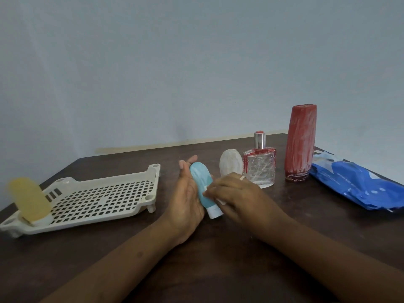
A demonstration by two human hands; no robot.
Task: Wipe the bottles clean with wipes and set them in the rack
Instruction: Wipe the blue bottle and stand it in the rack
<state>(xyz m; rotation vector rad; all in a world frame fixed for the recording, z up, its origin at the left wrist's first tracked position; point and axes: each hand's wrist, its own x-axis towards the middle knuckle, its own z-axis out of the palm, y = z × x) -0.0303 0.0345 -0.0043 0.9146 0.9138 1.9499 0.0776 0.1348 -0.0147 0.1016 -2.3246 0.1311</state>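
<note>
A light blue bottle [200, 180] with a white cap lies tilted in my left hand [185, 197], cap end toward me; the palm cradles it from the left. My right hand [234, 193] presses a white wipe [220, 201] against the bottle's lower part, fingers curled round the wipe. A cream perforated rack [105, 197] sits at the left, and a yellow bottle [29, 199] stands in its near-left corner. On the table behind my hands stand a white oval bottle [230, 164], a clear glass bottle with red trim [260, 167] and a tall red bottle [300, 143] smeared with white.
A blue pack of wipes [358, 184] lies at the right edge of the dark wooden table [207, 259]. A plain pale wall rises behind the table.
</note>
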